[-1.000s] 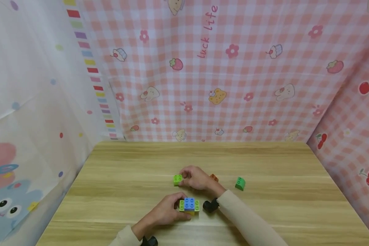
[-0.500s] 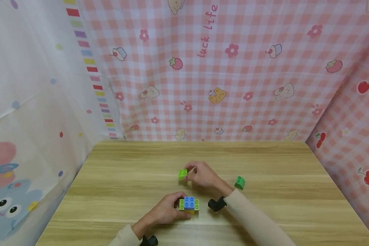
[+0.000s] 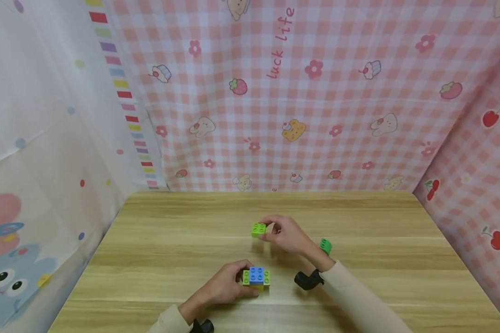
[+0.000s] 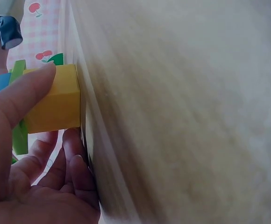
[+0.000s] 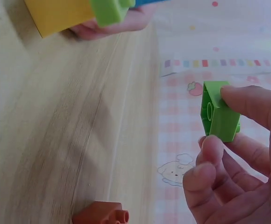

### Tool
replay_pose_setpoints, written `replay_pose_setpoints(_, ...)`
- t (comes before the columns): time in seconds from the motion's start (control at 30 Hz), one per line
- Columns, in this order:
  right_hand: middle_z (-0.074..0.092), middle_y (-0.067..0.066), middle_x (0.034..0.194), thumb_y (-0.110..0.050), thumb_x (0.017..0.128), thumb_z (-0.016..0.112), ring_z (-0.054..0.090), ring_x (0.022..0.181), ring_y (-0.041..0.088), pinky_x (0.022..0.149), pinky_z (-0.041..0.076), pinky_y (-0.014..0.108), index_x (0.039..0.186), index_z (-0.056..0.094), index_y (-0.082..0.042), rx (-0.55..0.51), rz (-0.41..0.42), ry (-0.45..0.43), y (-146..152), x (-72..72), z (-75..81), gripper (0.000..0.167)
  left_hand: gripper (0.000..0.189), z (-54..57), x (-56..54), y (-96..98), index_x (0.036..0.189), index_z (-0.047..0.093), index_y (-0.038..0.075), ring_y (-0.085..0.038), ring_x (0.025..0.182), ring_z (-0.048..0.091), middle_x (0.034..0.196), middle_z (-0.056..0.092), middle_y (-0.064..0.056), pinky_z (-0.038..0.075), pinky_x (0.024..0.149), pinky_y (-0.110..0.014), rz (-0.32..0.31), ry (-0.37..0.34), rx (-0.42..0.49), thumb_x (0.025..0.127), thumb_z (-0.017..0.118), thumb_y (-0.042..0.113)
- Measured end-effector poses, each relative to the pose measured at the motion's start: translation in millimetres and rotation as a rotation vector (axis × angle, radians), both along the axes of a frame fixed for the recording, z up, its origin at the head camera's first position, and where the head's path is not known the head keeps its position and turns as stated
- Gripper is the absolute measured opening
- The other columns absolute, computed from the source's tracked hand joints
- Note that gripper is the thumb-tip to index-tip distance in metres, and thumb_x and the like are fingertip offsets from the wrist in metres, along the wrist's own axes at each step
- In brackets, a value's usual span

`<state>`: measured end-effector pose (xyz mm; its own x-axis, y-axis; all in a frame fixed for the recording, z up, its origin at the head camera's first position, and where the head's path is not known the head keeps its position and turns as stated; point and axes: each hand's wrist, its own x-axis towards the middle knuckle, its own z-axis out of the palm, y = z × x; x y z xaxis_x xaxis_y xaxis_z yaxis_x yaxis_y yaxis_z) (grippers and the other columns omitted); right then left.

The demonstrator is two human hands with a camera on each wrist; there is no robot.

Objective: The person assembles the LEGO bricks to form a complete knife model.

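"What is the left hand (image 3: 227, 283) doing?"

"Gripping a small stack of bricks (image 3: 257, 280) from its left side. The thumb lies along the near side and a finger reaches around the far side."

"How is the stack built?"

"A yellow brick (image 4: 56, 105) sits at the bottom, on the counter (image 3: 171, 240). Above it comes a flat light green piece (image 3: 267, 277), which sticks out on both sides, and a blue brick (image 3: 256, 272) is on top, studs up."

"And the right hand (image 3: 287, 235)?"

"Its fingers are closed on a light green brick (image 3: 258, 230) — a pinch, with the thumb on one side. The brick is held in the air, clear of the counter and farther from the person than the stack. From the head its studs show on top; the right wrist view shows its hollow underside."

"Any other bricks about?"

"Two. A darker green brick (image 3: 325, 246) lies just behind the right forearm, partly covered by it. An orange-brown brick (image 5: 99, 213) shows at the bottom of the right wrist view, cut off by the edge; from the head I can't make it out."

"What stands behind all this?"

"A pink checked cloth (image 3: 350, 97) along the back — flowers, strawberries and cupcakes on it — and a white cloth (image 3: 46, 120) on the left."
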<state>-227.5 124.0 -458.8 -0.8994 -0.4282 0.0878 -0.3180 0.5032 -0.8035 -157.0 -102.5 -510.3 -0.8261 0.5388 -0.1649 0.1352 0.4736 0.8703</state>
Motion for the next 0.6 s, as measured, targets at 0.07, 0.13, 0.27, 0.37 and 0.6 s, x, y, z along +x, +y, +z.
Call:
replay_pose_setpoints(0.07, 0.067, -0.001, 0.109, -0.023, 0.087, 0.077, 0.055, 0.068, 0.012, 0.052, 0.042, 0.023, 0.118, 0.069, -0.014, -0.011, 0.002, 0.011, 4, 3.6, 1.3, 0.033, 0.034, 0.4, 0.4, 0.3, 0.103, 0.061, 0.021, -0.01, 0.087, 0.056, 0.097, 0.065, 0.009, 0.045, 0.074, -0.024, 0.002, -0.001, -0.001, 0.079, 0.085, 0.022)
replay_pose_setpoints(0.13, 0.066, 0.001, 0.11, -0.022, 0.088, 0.077, 0.055, 0.068, 0.012, 0.052, 0.042, 0.023, 0.119, 0.068, -0.013, -0.03, 0.012, 0.018, 7, 7.8, 2.4, 0.034, 0.034, 0.6, 0.6, 0.7, 0.103, 0.061, 0.021, -0.01, 0.087, 0.056, 0.097, 0.064, 0.009, 0.045, 0.074, -0.024, 0.002, 0.001, -0.002, 0.078, 0.085, 0.022)
replay_pose_setpoints(0.27, 0.066, 0.001, 0.103, -0.022, 0.088, 0.076, 0.054, 0.066, 0.01, 0.054, 0.042, 0.022, 0.121, 0.067, -0.011, -0.062, 0.035, 0.019, 13, 17.4, 4.8, 0.035, 0.035, 0.9, 0.9, 1.3, 0.103, 0.062, 0.021, -0.01, 0.085, 0.056, 0.096, 0.064, 0.009, 0.044, 0.072, -0.024, 0.003, 0.006, 0.0, 0.078, 0.086, 0.021)
replay_pose_setpoints(0.37, 0.064, -0.002, 0.088, -0.02, 0.088, 0.076, 0.051, 0.063, 0.008, 0.055, 0.041, 0.021, 0.122, 0.066, -0.011, -0.08, 0.048, 0.014, 16, 24.1, 6.9, 0.036, 0.035, 1.0, 0.8, 1.4, 0.103, 0.062, 0.021, -0.01, 0.084, 0.055, 0.095, 0.064, 0.009, 0.043, 0.071, -0.024, 0.007, 0.005, -0.003, 0.078, 0.086, 0.021)
replay_pose_setpoints(0.6, 0.058, 0.0, 0.078, -0.015, 0.089, 0.074, 0.051, 0.064, 0.009, 0.055, 0.041, 0.021, 0.124, 0.064, -0.01, -0.138, 0.086, -0.019, 18, 42.9, 9.7, 0.037, 0.034, 0.9, 1.2, 1.0, 0.101, 0.061, 0.02, -0.01, 0.083, 0.054, 0.093, 0.063, 0.008, 0.043, 0.07, -0.024, 0.014, 0.018, -0.004, 0.078, 0.086, 0.021)
